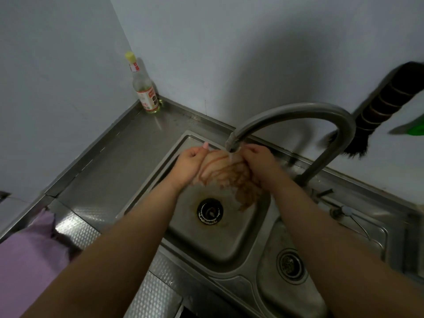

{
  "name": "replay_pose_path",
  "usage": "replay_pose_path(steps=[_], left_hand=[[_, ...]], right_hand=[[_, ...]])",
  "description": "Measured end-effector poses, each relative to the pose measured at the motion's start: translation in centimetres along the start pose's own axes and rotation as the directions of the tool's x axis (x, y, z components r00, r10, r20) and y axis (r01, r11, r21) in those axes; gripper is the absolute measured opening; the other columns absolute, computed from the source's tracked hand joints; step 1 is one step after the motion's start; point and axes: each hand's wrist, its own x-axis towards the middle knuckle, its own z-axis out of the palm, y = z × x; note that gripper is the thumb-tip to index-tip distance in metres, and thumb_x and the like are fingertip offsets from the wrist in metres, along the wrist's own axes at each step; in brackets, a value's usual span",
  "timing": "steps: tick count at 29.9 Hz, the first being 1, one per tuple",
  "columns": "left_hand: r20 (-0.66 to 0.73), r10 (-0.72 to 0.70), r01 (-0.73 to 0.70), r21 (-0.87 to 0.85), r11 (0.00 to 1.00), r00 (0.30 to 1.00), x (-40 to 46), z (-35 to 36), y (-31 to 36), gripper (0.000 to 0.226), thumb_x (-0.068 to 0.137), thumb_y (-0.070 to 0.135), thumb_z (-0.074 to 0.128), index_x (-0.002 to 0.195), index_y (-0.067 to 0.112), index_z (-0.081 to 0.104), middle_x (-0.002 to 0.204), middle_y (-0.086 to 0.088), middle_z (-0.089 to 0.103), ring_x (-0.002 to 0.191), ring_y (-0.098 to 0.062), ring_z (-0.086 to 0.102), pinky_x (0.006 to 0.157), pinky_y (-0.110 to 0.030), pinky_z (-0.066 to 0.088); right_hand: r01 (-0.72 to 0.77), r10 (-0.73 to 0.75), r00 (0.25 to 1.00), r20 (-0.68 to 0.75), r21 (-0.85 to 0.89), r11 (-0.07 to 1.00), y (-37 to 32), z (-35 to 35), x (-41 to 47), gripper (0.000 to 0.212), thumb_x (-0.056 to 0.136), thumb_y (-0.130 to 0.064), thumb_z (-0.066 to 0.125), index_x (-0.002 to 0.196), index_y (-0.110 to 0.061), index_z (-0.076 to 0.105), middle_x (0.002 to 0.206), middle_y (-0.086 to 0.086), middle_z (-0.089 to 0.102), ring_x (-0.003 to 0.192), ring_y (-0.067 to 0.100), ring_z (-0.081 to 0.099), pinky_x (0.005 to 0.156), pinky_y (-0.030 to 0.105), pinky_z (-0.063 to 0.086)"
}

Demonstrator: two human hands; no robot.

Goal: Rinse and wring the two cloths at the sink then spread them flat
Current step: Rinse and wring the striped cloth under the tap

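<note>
Centre frame, over the sink: left hand and right hand, fingers curled, grip the cloth under the tap. Recommend kneading beneath the stream, keeping folds opened.

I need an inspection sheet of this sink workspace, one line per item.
Surface: steel counter with a two-basin sink.
Job's things: tan cloth under running faucet; purple cloth on the counter, left.
Clutter: bottle in the corner; brush at the wall.
Grippers: left hand and right hand grip the tan cloth.
Cables: nothing seen.
Surroundings: grey walls.
</note>
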Motion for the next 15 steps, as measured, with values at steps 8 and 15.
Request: replay_pose_path(steps=[8,15], left_hand=[[-0.002,-0.518,0.432,-0.547,0.717,0.856,-0.2,7.1,2.6,0.025,0.097,0.024,0.050,0.102,0.008,0.067,0.085,-0.010,0.067,0.085,-0.027,0.067,0.079,-0.039,0.058],[-0.086,-0.466,0.368,-0.494,0.788,0.881,0.0,6.7,2.3,0.028,0.100,0.025,0.041,0.078,0.014,0.055,0.073,-0.004,0.052,0.042,-0.009,0.057,0.042,-0.021,0.047]], right_hand=[[-0.041,-0.006,0.969,-0.248,-0.182,0.982,-0.9,4.7,0.3,0.036,0.095,-0.020,0.046,0.059,-0.019,0.046,0.064,0.003,0.053,0.062,0.019,0.051,0.062,0.032,0.043],[-0.071,0.015,0.971,-0.240,-0.226,0.972,-1.1,6.0,-0.9,0.035,0.097,-0.031,0.038,0.069,-0.021,0.057,0.074,0.007,0.064,0.074,0.025,0.064,0.069,0.037,0.051]])
